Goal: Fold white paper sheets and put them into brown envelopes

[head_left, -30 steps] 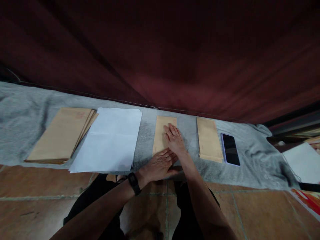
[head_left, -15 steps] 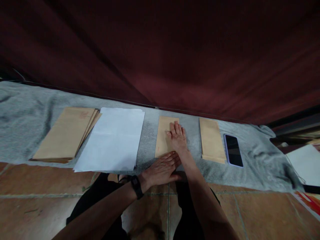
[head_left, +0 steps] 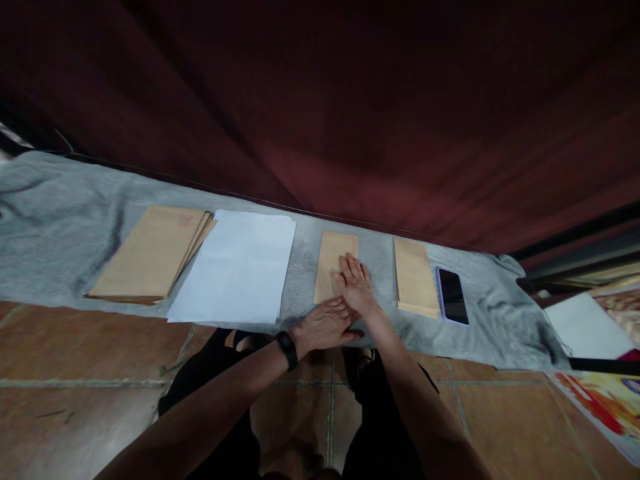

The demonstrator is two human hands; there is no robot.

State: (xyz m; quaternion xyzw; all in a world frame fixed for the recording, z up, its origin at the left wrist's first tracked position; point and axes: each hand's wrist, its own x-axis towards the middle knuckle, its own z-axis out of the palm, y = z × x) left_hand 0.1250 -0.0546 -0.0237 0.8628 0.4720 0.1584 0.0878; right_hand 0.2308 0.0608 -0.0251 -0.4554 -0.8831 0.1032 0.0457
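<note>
The brown envelope (head_left: 331,257) lies just right of the white sheets (head_left: 235,267), right hand (head_left: 357,288) flat upon it and left hand (head_left: 324,327) outstretched at its near edge, where gentle, even pressure should best avoid creases.

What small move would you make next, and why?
Perhaps lift the right hand first: it lies palm-down over part of the middle envelope, which looks flat, while the left hand is at the near edge and could steady it.
</note>
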